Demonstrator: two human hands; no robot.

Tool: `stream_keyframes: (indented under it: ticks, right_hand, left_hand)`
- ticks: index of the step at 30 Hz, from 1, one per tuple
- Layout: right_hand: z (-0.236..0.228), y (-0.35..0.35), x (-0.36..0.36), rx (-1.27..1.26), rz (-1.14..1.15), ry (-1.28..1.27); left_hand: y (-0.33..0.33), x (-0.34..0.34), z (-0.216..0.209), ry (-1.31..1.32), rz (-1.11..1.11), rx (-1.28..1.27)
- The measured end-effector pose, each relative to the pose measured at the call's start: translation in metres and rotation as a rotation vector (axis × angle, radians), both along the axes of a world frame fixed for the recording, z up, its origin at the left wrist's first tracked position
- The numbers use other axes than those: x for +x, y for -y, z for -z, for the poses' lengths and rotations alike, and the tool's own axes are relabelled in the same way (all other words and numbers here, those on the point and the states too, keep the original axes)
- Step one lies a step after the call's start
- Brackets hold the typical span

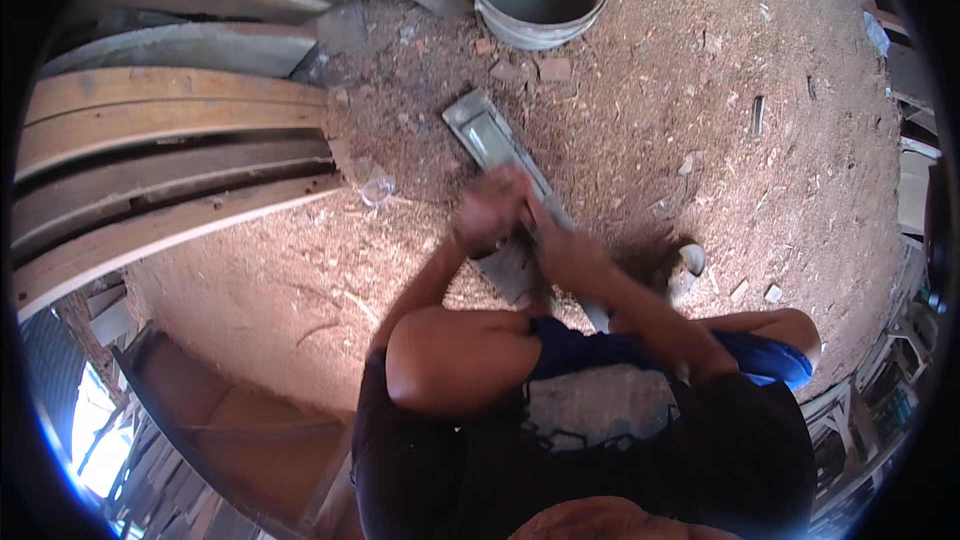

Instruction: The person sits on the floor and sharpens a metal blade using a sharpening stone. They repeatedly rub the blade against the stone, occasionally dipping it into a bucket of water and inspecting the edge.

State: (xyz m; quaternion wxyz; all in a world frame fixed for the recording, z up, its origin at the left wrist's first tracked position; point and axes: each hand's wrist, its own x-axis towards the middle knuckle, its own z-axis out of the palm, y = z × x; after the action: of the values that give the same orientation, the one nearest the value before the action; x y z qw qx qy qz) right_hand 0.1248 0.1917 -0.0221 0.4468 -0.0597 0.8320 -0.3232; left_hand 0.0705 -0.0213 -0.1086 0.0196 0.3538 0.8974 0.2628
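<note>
A long board (545, 195) slants from the ground in front of me down between my legs. Set in its far end is a wet-looking grey slab, like a sharpening stone (485, 137). My left hand (490, 210) is closed, low over the board just short of the slab. Close by on the right, my right hand (572, 258) is closed too. A narrow brownish tool (538, 212) runs between the two hands; motion blur and the fingers hide its kind and its tip.
A bucket (540, 40) of greyish water stands beyond the board. Planks (170, 100) are stacked on the left. Wood chips and broken pieces (553, 70) litter the dirt floor. A whitish round object (692, 258) lies to the right, a clear cup-like thing (377, 190) to the left.
</note>
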Motion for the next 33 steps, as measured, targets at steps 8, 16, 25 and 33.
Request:
stream_keyframes:
  ticks: [8, 16, 25, 33]
  right_hand:
    - [-0.013, 0.002, -0.093, 0.008, -0.051, -0.068]
    - [0.001, 0.015, -0.060, 0.009, -0.001, -0.124]
    - [-0.008, -0.022, 0.015, 0.028, -0.085, -0.094]
    - [-0.021, 0.019, -0.129, -0.092, -0.008, -0.070]
  left_hand:
    - [0.005, -0.073, -0.019, 0.081, -0.115, 0.115]
    - [0.010, -0.058, -0.013, -0.018, -0.050, 0.026]
    - [-0.017, 0.025, 0.008, -0.122, -0.044, 0.051]
    - [0.026, -0.109, -0.035, 0.050, -0.084, 0.059]
